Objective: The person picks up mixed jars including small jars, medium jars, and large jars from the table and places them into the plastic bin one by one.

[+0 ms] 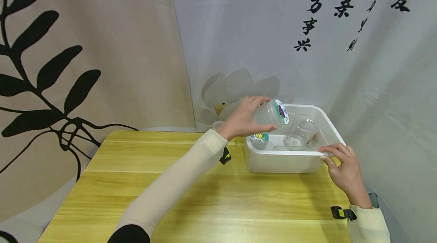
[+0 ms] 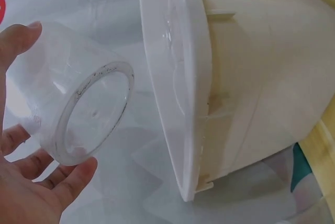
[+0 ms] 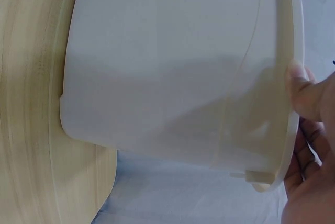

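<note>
My left hand grips a clear plastic jar by its sides, tilted above the left part of a white plastic bin. A round sticker with a purple and green design faces right on the jar's end. In the left wrist view, the jar's ringed other end shows beside the bin's rim. My right hand pinches the bin's rim at its front right corner; in the right wrist view the thumb presses the rim's outside. Inside the bin lie another clear jar and one with a colourful sticker.
The bin stands at the back right of a wooden table. A clear container shows partly behind my left wrist. A printed cloth hangs behind the table and along its right side.
</note>
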Tool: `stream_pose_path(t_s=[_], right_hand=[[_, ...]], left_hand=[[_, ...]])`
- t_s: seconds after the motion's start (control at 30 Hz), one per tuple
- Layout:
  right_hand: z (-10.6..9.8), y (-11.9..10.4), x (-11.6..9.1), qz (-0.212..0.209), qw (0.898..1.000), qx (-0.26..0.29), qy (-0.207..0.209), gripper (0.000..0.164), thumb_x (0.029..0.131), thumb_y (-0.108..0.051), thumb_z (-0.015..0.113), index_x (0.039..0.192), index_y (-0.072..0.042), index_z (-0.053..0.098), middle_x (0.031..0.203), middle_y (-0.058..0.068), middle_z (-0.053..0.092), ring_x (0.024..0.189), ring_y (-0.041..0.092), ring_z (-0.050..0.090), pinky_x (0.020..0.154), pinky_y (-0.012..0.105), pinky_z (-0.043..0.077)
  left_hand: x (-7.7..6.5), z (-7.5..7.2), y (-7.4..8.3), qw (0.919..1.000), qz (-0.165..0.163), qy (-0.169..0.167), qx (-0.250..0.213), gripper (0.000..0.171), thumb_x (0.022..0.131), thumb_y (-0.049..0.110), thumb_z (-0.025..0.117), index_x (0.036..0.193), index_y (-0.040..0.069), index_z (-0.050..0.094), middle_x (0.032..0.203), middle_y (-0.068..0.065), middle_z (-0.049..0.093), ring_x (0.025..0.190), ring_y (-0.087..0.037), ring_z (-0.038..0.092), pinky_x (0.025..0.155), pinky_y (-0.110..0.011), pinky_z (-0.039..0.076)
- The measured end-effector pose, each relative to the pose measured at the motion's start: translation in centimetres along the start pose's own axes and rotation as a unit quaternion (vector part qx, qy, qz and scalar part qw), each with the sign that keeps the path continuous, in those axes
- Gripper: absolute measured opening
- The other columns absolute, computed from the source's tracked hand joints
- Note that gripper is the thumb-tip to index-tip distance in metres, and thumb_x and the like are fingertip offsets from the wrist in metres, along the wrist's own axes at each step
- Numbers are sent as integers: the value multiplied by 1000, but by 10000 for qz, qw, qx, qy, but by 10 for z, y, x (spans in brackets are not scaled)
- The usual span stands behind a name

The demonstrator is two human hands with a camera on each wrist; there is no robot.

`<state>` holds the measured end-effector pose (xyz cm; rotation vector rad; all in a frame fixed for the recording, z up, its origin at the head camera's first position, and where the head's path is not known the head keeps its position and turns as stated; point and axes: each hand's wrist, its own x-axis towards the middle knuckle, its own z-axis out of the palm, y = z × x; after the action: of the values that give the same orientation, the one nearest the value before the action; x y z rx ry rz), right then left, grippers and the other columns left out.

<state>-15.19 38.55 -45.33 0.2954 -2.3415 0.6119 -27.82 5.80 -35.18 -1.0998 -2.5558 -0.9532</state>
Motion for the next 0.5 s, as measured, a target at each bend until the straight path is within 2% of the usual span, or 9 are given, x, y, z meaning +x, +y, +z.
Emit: stream_pose_path(t_s=[0.23, 0.5], right_hand=[[0, 1, 1, -28, 10000, 32, 7, 32, 73, 17, 81, 97, -4, 77, 96, 9, 66, 92, 2, 37, 73, 29, 30], [0, 0, 1, -12, 10000, -4, 17, 31, 73, 16, 81, 96, -4, 77, 96, 8, 66, 92, 2, 38, 73, 28, 30]], left_hand=[[14, 5, 10, 9987, -87, -497, 41, 82, 81, 61, 79, 149, 26, 47, 149, 3, 51, 134, -17, 46, 106, -41, 51], [26, 15, 21, 9968, -80, -794, 14, 83, 80, 61, 80, 148, 27, 47, 150, -1, 51, 137, -19, 44, 107, -39, 50]])
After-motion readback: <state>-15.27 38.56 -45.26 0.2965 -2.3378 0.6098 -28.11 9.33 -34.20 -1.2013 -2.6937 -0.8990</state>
